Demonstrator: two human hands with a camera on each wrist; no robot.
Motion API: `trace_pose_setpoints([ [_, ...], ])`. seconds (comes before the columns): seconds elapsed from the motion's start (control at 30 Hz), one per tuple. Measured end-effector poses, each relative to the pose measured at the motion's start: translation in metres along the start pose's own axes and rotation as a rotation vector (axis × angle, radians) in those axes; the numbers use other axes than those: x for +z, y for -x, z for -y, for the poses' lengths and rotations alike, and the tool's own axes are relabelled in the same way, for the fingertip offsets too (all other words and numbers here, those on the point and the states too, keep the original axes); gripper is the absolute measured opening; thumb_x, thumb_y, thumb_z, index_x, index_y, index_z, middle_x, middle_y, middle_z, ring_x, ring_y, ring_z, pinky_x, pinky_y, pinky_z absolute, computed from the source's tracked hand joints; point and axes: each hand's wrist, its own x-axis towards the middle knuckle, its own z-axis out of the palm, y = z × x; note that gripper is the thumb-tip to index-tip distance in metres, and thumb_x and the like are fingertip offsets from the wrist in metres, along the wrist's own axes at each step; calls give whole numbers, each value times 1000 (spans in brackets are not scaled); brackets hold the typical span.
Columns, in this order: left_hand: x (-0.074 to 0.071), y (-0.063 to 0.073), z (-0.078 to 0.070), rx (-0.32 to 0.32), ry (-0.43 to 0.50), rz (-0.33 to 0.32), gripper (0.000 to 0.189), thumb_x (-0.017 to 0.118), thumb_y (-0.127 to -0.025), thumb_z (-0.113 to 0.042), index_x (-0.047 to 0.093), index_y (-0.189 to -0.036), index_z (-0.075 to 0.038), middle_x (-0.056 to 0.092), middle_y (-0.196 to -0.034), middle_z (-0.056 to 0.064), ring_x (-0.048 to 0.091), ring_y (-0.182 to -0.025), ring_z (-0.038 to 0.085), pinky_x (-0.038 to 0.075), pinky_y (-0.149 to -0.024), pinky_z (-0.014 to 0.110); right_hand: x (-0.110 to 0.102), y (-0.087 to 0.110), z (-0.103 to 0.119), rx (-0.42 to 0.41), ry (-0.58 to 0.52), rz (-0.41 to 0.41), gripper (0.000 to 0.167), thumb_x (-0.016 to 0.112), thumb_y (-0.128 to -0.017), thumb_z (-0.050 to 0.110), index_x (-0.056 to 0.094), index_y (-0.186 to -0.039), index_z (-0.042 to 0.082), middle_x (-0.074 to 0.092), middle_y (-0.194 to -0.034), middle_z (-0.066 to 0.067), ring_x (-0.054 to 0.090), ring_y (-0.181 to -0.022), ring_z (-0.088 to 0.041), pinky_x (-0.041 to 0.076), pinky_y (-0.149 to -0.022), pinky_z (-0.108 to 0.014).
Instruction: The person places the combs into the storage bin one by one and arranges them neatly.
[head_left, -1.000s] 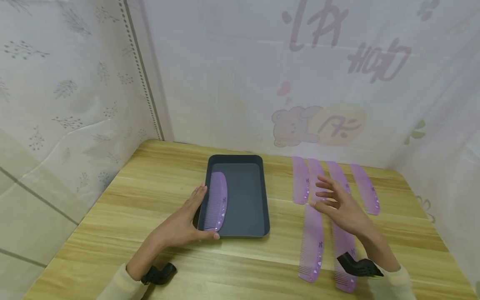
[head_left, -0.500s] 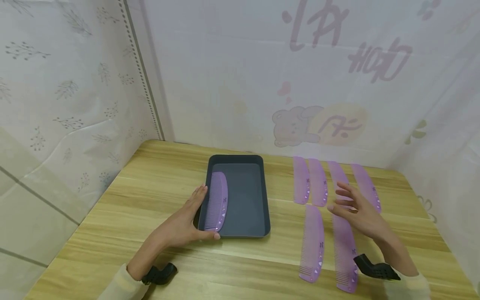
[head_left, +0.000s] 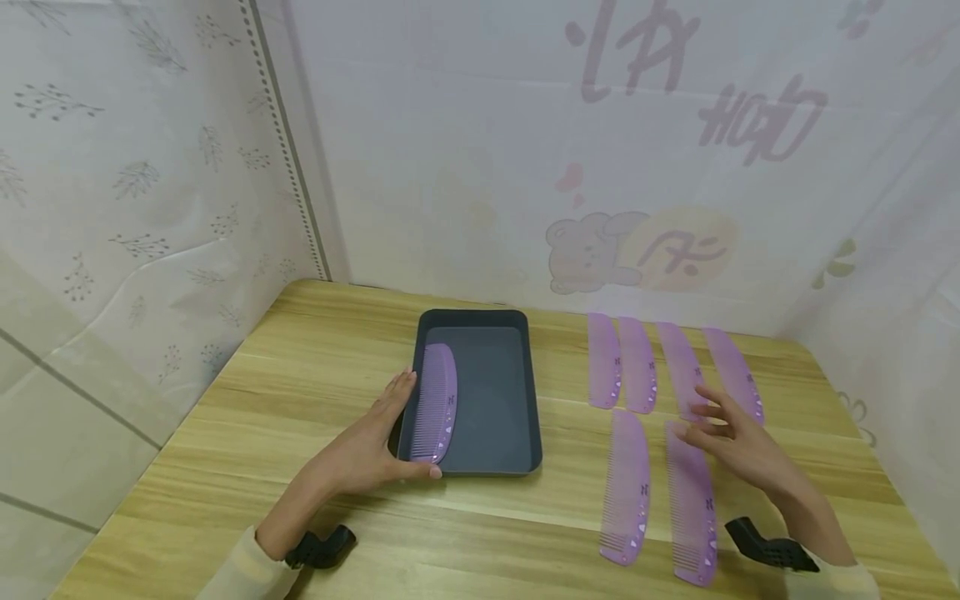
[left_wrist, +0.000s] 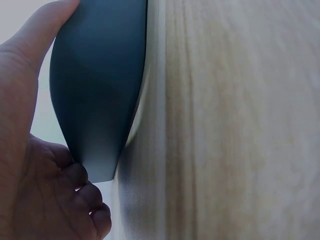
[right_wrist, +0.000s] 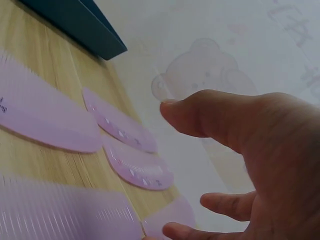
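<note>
In the head view a purple comb (head_left: 437,404) lies along the left wall inside the dark grey tray (head_left: 495,462). My left hand (head_left: 360,446) rests against the tray's near left corner, its fingers along the left side and its thumb at the near rim. My right hand (head_left: 738,442) hovers over the right-hand combs, thumb and fingers apart, with nothing between them. Beneath its thumb lies a near-row comb (head_left: 692,508), with another comb (head_left: 626,483) to its left. Behind is a far-row comb (head_left: 678,362), partly covered by the fingers.
More purple combs, such as the far-left comb (head_left: 603,358), its neighbour comb (head_left: 637,367) and the far-right comb (head_left: 731,367), form the back row on the wooden table (head_left: 465,542). A printed cloth (head_left: 450,167) hangs behind the table and at its sides.
My right hand has moved right and slightly nearer to me, uncovering the far-row comb second from the left. My left hand, the tray and the combs keep their places.
</note>
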Motion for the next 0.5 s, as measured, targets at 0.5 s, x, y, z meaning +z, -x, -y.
trace_pose_setpoints([
  [0.5,-1,0,-1,-1,0,6,143,77,-66,-82,-3,-167,-19,-3,-175,9,3,-161,35,27,-121,66,-7,3,-6,150,-37,97,105,75,-94,38,8,-162,-4,44,-145,-32,59,-122,-35,59,-86,-37],
])
